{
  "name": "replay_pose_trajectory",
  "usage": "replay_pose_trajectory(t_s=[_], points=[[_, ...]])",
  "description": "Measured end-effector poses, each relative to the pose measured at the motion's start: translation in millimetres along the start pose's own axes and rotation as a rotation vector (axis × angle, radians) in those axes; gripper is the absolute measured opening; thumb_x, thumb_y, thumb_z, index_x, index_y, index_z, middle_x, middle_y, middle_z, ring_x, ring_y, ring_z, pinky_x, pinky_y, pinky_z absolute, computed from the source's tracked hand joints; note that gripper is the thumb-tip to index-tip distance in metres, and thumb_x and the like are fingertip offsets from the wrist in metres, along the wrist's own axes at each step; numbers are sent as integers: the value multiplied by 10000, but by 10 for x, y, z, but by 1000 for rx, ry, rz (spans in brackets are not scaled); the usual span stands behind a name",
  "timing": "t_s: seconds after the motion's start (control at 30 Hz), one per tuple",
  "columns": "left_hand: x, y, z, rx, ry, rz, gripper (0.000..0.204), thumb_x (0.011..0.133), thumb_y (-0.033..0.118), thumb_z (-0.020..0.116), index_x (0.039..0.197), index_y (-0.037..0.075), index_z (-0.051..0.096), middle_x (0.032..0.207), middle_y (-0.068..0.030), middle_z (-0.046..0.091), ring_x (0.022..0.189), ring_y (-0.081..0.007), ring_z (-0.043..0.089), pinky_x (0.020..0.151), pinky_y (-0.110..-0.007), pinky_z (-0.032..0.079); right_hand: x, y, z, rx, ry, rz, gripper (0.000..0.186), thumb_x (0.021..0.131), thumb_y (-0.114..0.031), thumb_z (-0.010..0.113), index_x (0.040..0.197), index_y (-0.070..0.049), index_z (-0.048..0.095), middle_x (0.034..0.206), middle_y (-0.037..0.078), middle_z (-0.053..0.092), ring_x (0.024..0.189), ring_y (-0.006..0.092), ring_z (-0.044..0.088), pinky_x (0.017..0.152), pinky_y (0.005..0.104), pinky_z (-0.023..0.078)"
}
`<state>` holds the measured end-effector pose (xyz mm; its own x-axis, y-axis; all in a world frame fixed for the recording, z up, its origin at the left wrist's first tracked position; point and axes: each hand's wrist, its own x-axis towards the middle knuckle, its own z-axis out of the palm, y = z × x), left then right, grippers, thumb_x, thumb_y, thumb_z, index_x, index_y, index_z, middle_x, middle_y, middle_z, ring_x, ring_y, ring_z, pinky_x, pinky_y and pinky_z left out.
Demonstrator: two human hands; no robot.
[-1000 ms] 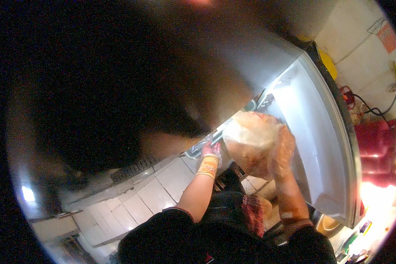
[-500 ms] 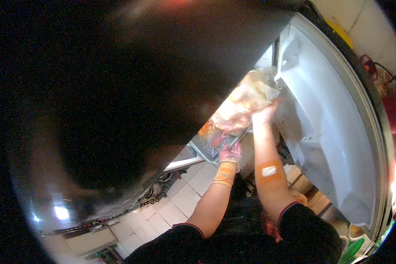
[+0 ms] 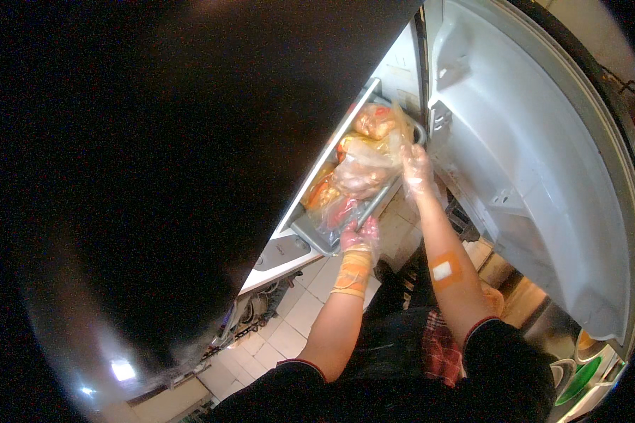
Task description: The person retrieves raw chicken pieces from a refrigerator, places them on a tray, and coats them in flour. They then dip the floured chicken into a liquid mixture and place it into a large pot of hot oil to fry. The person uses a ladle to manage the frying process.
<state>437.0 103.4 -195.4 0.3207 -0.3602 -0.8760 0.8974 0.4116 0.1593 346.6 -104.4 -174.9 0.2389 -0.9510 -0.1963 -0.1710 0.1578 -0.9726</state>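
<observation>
A grey pull-out drawer sticks out of a white-edged fridge compartment, filled with clear plastic bags of food. On top lies a bag of pale pinkish meat; an orange-tinted bag and another knotted bag are packed around it. My left hand, in a clear disposable glove with a tan wrap at the wrist, is closed on the drawer's front rim. My right hand, also gloved, has its fingers closed at the loose plastic on the right side of the meat bag.
An open grey-white fridge door curves along my right side. A large dark, glossy surface blocks most of the left. Pale floor tiles show below the drawer. A green round item is at the lower right.
The meat bag has come down from above the drawer and now rests among the other bags. My right hand has shifted from beneath it to its right side. My left hand remains at the rim.
</observation>
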Motion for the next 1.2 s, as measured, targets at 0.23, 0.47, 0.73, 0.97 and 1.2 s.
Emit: replay_pose_trajectory(t_s=[0.23, 0.47, 0.73, 0.97, 1.2], points=[[217, 1, -106, -47, -1, -11, 394, 1035, 199, 513, 1333, -58, 483, 1202, -241, 613, 1055, -364, 645, 965, -458, 573, -846, -178, 101, -288, 244, -481, 1070, 784, -229, 846, 1584, -9, 171, 1437, 302, 445, 1295, 466, 494, 1130, 533, 386], [727, 132, -575, 128, -227, 171, 459, 1046, 265, 524, 1411, -13, 500, 1374, -220, 591, 1205, -383, 624, 1041, -526, 534, -1544, -293, 266, -354, -182, -359, 512, 914, -219, 705, 1391, -71, 593, 1257, 271, 642, 1190, 467, 604, 1019, 516, 493], [319, 103, -165, -374, -566, -143, 511, 1064, 398, 502, 1495, 123, 508, 1522, -105, 532, 1395, -284, 511, 1163, -541, 432, -786, -816, -134, -234, 128, -571, 314, 949, -245, 699, 1213, -78, 673, 1118, 205, 704, 1053, 395, 684, 905, 453, 554], [-32, -29, 252, -42, -248, 67, 430, 1046, 407, 526, 1364, 138, 633, 1424, -84, 632, 1304, -312, 604, 1061, -538, 532, -263, -1023, 108, -702, -230, -268, 380, 930, -242, 659, 1263, -60, 661, 1235, 245, 659, 1174, 398, 631, 1017, 483, 500], [-58, -34, 333, 50, -313, 178, 484, 1063, 414, 445, 1451, 151, 566, 1447, -81, 618, 1327, -310, 589, 1101, -513, 500, -329, -908, 62, -624, -411, -481, 299, 959, -353, 645, 1167, -170, 758, 1210, 167, 714, 1124, 394, 668, 955, 443, 536]])
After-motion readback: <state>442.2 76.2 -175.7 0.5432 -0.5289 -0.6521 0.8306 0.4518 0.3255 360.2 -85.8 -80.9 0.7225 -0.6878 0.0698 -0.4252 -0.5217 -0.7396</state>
